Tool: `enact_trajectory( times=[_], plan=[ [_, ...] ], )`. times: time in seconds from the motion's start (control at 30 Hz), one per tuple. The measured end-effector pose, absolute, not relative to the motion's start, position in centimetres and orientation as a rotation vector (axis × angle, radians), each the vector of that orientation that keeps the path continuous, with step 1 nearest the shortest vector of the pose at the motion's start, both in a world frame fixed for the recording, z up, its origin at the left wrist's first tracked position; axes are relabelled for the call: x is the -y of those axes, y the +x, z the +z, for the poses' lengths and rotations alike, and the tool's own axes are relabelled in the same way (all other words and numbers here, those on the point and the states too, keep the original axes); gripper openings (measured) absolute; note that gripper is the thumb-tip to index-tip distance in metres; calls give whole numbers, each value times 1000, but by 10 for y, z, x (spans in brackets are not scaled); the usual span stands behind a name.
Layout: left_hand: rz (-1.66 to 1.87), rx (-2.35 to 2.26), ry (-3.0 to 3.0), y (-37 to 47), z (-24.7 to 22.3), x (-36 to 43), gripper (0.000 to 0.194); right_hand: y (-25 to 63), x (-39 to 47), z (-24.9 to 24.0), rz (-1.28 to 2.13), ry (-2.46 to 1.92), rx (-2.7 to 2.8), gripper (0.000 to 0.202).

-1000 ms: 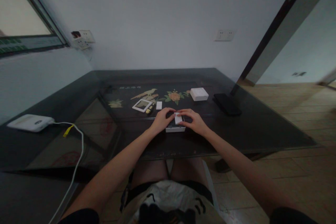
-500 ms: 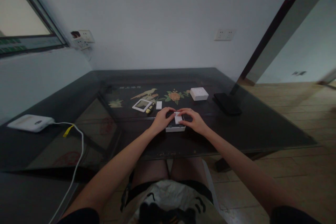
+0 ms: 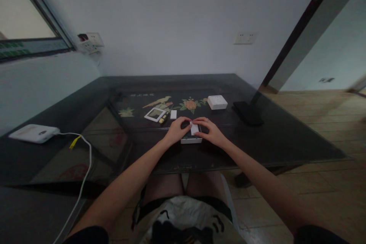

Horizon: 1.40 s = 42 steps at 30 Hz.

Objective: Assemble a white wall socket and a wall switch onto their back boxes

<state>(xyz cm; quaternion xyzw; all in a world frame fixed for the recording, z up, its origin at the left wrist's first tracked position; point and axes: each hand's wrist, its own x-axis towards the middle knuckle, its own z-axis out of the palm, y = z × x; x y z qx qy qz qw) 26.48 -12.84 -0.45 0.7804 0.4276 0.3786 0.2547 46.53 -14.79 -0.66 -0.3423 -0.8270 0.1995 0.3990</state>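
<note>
A small white card-like piece (image 3: 194, 128) is between my hands, over a shallow white box (image 3: 191, 141) with a dark inside. My left hand (image 3: 178, 129) curls in from the left, its fingertips on the piece's upper left edge. From the right, my right hand (image 3: 211, 131) pinches the same piece along its top and right side. The box rests on the dark table close to its front edge. Part of the box is hidden under my fingers, and what lies inside cannot be made out.
Beyond my hands lie a white square frame (image 3: 154, 114), a yellow-and-black utility knife (image 3: 164, 117) and a white card (image 3: 173, 114). A white box (image 3: 217, 102) and a black case (image 3: 248, 113) are to the right. A white power bank (image 3: 34, 133) trails a cable (image 3: 90, 152) at left.
Almost nothing differs. Both hands stay at the box, and the white piece looks slightly shifted between my fingers.
</note>
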Motion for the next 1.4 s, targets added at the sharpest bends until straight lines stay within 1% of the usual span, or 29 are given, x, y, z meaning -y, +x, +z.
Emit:
enact_trajectory(
  times=[0.2, 0.37, 0.43, 0.63, 0.8, 1.0, 1.13, 1.4],
  plan=[
    [1026, -1158, 2106, 264, -5, 128, 22, 464, 147, -11, 523, -882, 2078, 44],
    [1032, -1140, 2107, 264, -6, 127, 20, 461, 148, -12, 507, -935, 2028, 33],
    [1040, -1137, 2105, 264, -7, 127, 20, 460, 148, -12, 507, -950, 2013, 33],
    [1045, -1141, 2112, 264, -7, 128, 20, 464, 147, -14, 551, -983, 2006, 42],
    [1047, -1147, 2134, 264, -6, 128, 20, 466, 147, -13, 502, -978, 2039, 48],
    [1060, -1152, 2145, 264, -6, 129, 24, 464, 147, -12, 510, -954, 2034, 43],
    [1062, -1140, 2151, 265, -6, 129, 24, 463, 147, -12, 514, -946, 2020, 38],
    [1059, -1149, 2118, 265, -5, 129, 24, 462, 148, -11, 487, -966, 2028, 39]
  ],
)
